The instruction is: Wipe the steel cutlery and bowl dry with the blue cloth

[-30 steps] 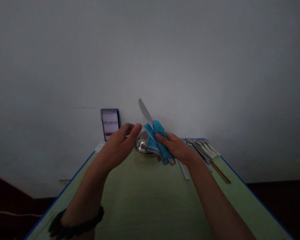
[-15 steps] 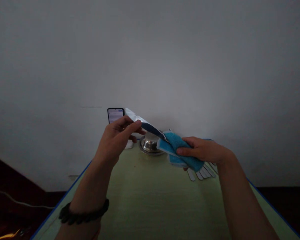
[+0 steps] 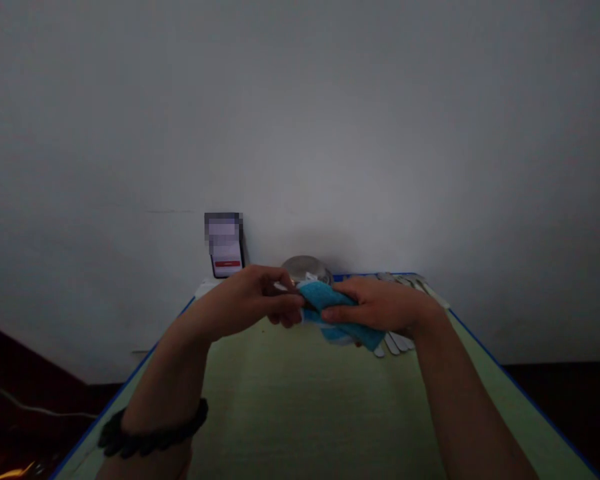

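My left hand (image 3: 247, 300) is closed, its thumb and fingers pinching the end of a flat, shiny metal utensil that is now almost wholly hidden. My right hand (image 3: 380, 303) grips a folded blue cloth (image 3: 323, 297) with pale edges, which wraps around the utensil's other part. Both hands are close together above the table, the left fingertips touching the cloth's left end. Just behind them sits a shiny metal bowl (image 3: 305, 267), partly covered by hands and cloth. Several flat metal utensils (image 3: 396, 343) lie under and beyond my right hand.
A phone (image 3: 227, 250) with a lit screen leans against the grey wall (image 3: 300, 120) at the back left. The pale green table (image 3: 310, 407) has a blue edge. A white cable (image 3: 40, 408) runs at the lower left, beyond the table.
My left hand has moved right and down to meet the cloth, and the metal utensil, visible before, is now mostly covered. The view has shifted slightly; more of the phone shows.
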{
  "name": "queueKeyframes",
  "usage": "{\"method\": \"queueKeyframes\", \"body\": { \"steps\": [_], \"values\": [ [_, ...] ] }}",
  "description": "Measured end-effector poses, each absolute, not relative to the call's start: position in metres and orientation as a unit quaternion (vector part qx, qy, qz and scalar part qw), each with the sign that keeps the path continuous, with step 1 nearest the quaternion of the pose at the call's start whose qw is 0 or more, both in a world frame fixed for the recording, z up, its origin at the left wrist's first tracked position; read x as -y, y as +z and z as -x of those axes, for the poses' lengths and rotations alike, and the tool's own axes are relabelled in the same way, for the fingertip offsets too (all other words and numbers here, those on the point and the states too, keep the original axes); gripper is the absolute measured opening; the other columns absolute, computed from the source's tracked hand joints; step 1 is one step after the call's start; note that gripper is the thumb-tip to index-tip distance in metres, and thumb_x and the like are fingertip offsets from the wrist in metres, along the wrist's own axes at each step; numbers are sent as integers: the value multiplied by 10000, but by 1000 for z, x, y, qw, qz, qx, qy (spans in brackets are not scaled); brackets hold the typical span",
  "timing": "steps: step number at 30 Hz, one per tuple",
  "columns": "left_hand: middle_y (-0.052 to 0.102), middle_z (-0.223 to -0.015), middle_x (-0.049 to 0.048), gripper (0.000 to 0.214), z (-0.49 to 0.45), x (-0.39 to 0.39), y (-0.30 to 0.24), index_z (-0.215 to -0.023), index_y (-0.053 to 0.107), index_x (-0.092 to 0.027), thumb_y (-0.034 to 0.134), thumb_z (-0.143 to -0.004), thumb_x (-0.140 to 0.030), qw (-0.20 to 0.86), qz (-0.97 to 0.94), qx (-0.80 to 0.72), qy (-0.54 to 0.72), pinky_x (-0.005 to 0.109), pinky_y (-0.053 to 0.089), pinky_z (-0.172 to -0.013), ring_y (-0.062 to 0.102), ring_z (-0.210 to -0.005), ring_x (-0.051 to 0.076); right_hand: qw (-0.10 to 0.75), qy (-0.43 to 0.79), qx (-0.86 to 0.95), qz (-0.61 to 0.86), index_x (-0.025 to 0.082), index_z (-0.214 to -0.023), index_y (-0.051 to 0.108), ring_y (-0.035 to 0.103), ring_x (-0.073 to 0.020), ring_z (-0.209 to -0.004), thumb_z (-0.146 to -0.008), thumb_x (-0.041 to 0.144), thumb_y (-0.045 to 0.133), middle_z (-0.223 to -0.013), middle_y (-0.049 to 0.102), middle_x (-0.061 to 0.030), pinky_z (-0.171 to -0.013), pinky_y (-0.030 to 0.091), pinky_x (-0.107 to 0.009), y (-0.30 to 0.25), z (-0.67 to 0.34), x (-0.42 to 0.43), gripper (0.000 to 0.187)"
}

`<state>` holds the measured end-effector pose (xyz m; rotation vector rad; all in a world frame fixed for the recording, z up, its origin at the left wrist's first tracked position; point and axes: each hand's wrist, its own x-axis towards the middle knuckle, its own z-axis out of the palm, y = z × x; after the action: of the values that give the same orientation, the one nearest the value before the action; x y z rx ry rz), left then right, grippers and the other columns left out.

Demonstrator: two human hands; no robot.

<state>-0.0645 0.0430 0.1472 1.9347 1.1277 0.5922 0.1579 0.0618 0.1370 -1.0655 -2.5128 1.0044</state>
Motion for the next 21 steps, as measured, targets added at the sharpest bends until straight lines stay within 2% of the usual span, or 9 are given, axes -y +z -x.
{"method": "queueKeyframes", "body": {
  "steps": [4,7,10,15,21],
  "values": [
    [700,-736,20,238,72,-44,150,-813,621,-171,475,-844,-357,372,-777,-447,244,243,493,-601,642,-670,145,114,333,860,369,176,-940,600,550,-104,-646,-791,515,468,-807,621,-25,-527,416,-188,140,-160,-61,393],
    [705,-770,33,253,86,-44,151,-786,638,-172,473,-845,-355,359,-752,-478,279,243,489,-623,640,-714,156,88,387,828,396,177,-970,588,541,-98,-613,-769,540,482,-801,619,-22,-504,421,-189,142,-177,-61,428],
    [712,-765,38,259,99,-43,150,-759,669,-182,481,-833,-343,372,-751,-491,240,246,488,-631,642,-720,167,65,435,802,403,183,-1011,585,553,-104,-620,-746,530,522,-832,628,-26,-509,435,-197,143,-193,-62,441],
    [718,-817,37,248,111,-41,149,-787,695,-213,488,-821,-345,360,-771,-496,175,264,501,-661,648,-749,180,61,399,807,432,192,-987,610,569,-134,-687,-707,510,580,-861,638,-25,-565,443,-215,144,-208,-62,425],
    [708,-778,41,284,106,-42,148,-803,698,-201,473,-828,-371,347,-793,-480,143,283,509,-670,644,-712,170,45,359,822,440,189,-975,618,577,-150,-681,-713,547,548,-857,647,-35,-537,422,-222,147,-207,-59,450]
  ]
}}
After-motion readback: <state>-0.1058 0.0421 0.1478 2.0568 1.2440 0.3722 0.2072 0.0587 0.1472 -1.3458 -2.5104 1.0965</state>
